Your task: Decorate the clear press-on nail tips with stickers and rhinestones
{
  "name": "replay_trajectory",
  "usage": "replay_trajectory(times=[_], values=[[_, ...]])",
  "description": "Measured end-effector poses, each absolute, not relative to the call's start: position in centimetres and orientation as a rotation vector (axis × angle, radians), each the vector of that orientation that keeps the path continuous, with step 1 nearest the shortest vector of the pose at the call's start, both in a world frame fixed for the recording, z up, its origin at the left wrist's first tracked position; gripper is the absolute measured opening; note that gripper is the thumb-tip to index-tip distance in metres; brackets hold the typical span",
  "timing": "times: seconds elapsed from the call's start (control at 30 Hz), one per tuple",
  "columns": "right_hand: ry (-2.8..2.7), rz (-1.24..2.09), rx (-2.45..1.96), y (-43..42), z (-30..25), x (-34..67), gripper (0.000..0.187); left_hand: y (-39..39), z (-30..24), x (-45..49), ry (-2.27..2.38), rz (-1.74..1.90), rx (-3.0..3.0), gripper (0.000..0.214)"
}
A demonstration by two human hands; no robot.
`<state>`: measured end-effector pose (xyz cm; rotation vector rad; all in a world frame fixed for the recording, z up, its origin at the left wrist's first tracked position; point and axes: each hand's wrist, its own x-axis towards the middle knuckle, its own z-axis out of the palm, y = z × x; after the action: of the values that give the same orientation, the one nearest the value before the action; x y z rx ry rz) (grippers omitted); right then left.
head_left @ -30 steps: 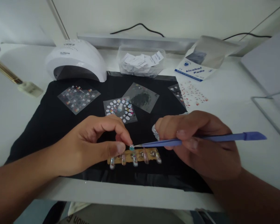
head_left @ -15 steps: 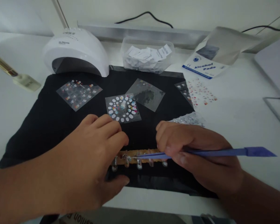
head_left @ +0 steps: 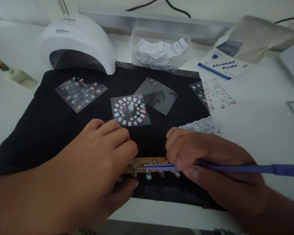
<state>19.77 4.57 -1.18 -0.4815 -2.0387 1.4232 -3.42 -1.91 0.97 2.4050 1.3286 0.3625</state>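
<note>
Slim purple tweezers [head_left: 237, 168] are gripped in my right hand [head_left: 210, 153], with their points aimed left at a clear nail tip [head_left: 134, 172]. Several such nail tips stand in a row on a wooden-looking strip [head_left: 139, 161] on the black mat [head_left: 152, 140]. My left hand [head_left: 98, 163] is curled around the strip's left end, thumb below and forefinger above the nail tip. Its fingers partly cover that end. Whatever tiny piece may be at the tweezer points is too small to make out.
Clear sticker sheets [head_left: 80, 94] lie across the mat. Behind it stand a white nail lamp [head_left: 75, 42], a plastic tub [head_left: 159, 62] of pad sachets and an Alcohol Pads box [head_left: 227, 62]. A bottle [head_left: 21, 78] is at the left, a gem sheet [head_left: 201, 125] beyond my right hand.
My left thumb has moved up closer to the nail tip. The tweezers and my right hand have shifted slightly right and down in view, while the view itself has moved a little.
</note>
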Motion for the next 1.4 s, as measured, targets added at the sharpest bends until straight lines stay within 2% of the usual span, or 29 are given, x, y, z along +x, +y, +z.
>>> replay_trajectory(times=[1.17, 1.4], values=[[-2.041, 1.446, -0.477, 4.89, -1.37, 19.9, 0.011, -1.87, 0.9, -3.36, 1.321, 0.359, 2.435, 0.015], [-2.051, 1.429, -0.48, 4.89, -1.27, 19.75, 0.012, -2.13, 1.56, -3.8, 1.254, 0.424, 2.405, 0.002]])
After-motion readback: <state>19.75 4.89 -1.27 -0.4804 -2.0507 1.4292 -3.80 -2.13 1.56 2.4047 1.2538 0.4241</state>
